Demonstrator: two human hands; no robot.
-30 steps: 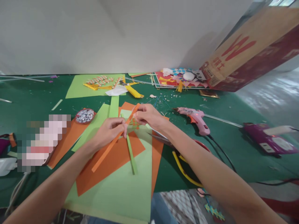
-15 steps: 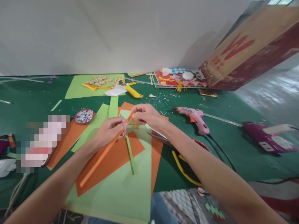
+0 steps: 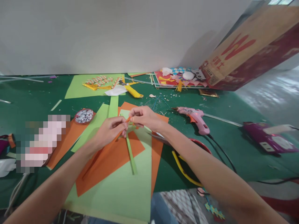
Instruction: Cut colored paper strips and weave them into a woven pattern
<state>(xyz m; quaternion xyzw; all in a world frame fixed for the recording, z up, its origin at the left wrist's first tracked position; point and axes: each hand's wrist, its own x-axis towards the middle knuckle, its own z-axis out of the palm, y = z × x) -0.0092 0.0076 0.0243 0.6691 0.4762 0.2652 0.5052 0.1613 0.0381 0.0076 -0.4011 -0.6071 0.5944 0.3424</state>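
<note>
My left hand (image 3: 114, 129) pinches an orange paper strip (image 3: 116, 137), whose tail runs down-left over a sheet of orange paper (image 3: 109, 168). Close beside it, my right hand (image 3: 143, 117) has thumb and forefinger closed on the upper end of the same strip. From under the left fingertips a green paper strip (image 3: 131, 155) slants down towards me. A small orange-and-green woven piece lies partly hidden behind the right fingers. Beneath all this is a light green sheet (image 3: 137, 196). Scissors (image 3: 161, 138) with yellow-and-red handles lie partly under my right forearm.
A pink glue gun (image 3: 195, 116) with a glue stick rests at right, its cord trailing down. A round dish of googly eyes (image 3: 84, 116) sits at left. Behind are a yellow-handled cutter (image 3: 134, 91), woven ornaments (image 3: 100, 81) and a tall paper bag (image 3: 247, 53).
My right hand has moved down and left along the orange strip, closer to my left hand. The strip's tail first slid further down-left, then turned darker and narrower. My left hand has stayed nearly still.
</note>
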